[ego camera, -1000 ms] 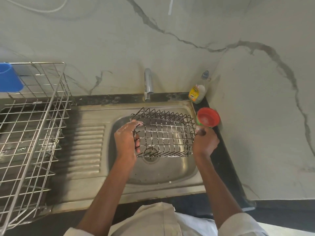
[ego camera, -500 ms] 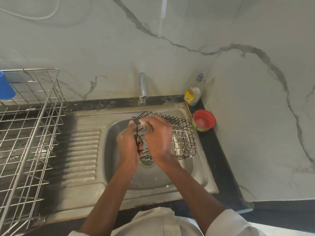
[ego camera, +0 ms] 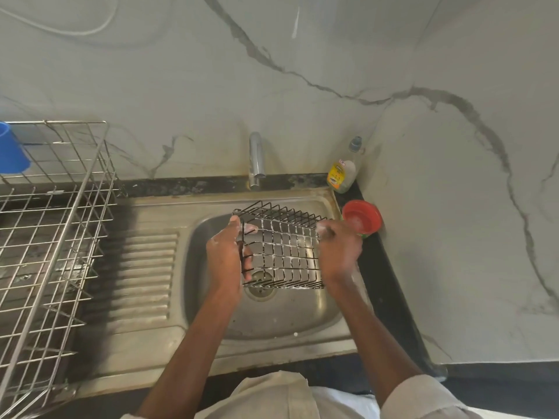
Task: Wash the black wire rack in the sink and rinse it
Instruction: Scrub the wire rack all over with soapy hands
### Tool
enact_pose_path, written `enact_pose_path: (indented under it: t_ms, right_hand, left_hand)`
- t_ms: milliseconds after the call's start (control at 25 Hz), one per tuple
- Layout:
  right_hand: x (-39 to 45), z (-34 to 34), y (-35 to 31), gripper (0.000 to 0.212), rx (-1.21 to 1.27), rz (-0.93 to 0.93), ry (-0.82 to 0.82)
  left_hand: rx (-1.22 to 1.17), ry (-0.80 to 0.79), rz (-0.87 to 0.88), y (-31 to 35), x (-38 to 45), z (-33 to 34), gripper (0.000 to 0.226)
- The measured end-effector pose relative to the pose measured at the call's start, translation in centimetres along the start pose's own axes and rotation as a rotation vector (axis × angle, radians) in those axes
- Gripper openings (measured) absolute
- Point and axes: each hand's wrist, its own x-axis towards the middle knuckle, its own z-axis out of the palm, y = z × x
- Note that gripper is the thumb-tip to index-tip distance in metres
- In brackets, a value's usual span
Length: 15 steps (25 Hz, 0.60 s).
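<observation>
The black wire rack [ego camera: 284, 252] hangs tilted over the steel sink [ego camera: 287, 319], white foam along its wires. My left hand [ego camera: 225, 255] grips its left side, fingers hooked through the wires. My right hand [ego camera: 340, 252] is curled against the rack's upper right corner and pinches a small dark scrub pad [ego camera: 328, 231]; the pad is foamy and mostly hidden by my fingers. The drain shows below the rack. No water runs from the tap [ego camera: 255, 158].
A red bowl [ego camera: 361, 217] and a dish soap bottle [ego camera: 343, 173] stand on the black counter right of the sink, close to my right hand. A large steel dish drainer [ego camera: 51, 237] with a blue cup [ego camera: 10, 152] fills the left. The wall is close on the right.
My right hand went from the red bowl to the rack's left part, then across to its right corner. My left hand kept hold of the left side.
</observation>
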Motion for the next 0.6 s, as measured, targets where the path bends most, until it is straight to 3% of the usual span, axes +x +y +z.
enact_pose_path:
  t_ms: [120, 240, 600]
  right_hand:
    - [-2.4, 2.3, -5.4, 0.025, 0.105, -0.307, -0.086]
    - [-2.2, 3.0, -7.8, 0.026, 0.173, -0.418, -0.146]
    - [2.9, -0.7, 1.6, 0.032, -0.083, 0.142, -0.045]
  left_hand:
    - [0.058, 0.004, 0.078, -0.5, -0.2, 0.3, 0.043]
    - [0.068, 0.025, 0.099, -0.5, -0.2, -0.7, 0.037]
    - [0.100, 0.091, 0.111, 0.5, -1.7, -2.7, 0.017]
